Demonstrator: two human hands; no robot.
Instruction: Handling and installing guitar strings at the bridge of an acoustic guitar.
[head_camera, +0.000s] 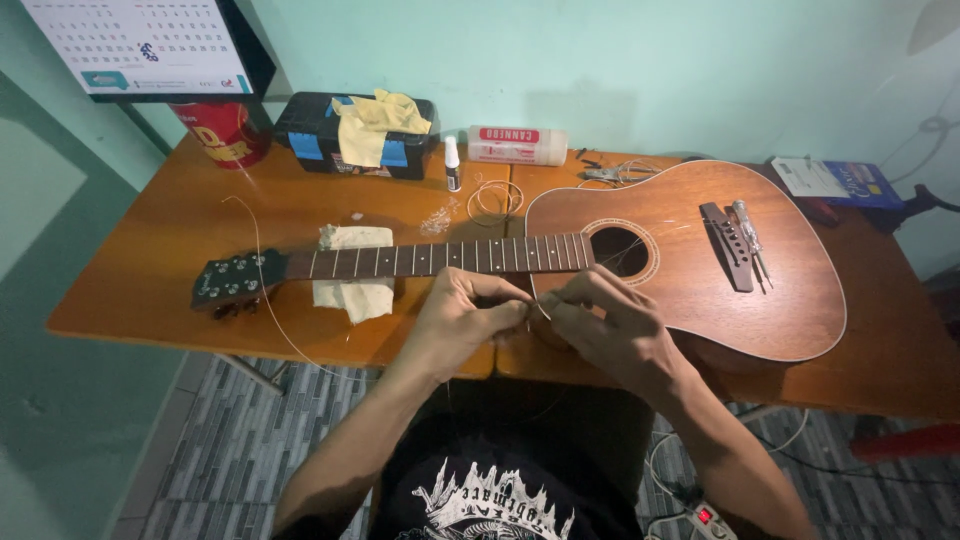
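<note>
At near table edge, your left hand (462, 318) and right hand (608, 325) meet, fingertips pinched shut on thin guitar string (538, 309) between them. Acoustic guitar (700, 262) lies flat on wooden table (150, 270), neck resting on folded cloth (354, 292), just beyond knuckles.

An orange-brown wooden table (150, 270) against a pale green wall carries an acoustic guitar (690, 250) laid flat, its neck resting on a folded cream cloth (352, 295). Along the back edge sit a red tin (222, 130), a black case (312, 135) topped with a yellow rag (375, 122), a small bottle (452, 163), a white tube (517, 146), coiled wire (495, 198) and booklets (835, 180).
</note>
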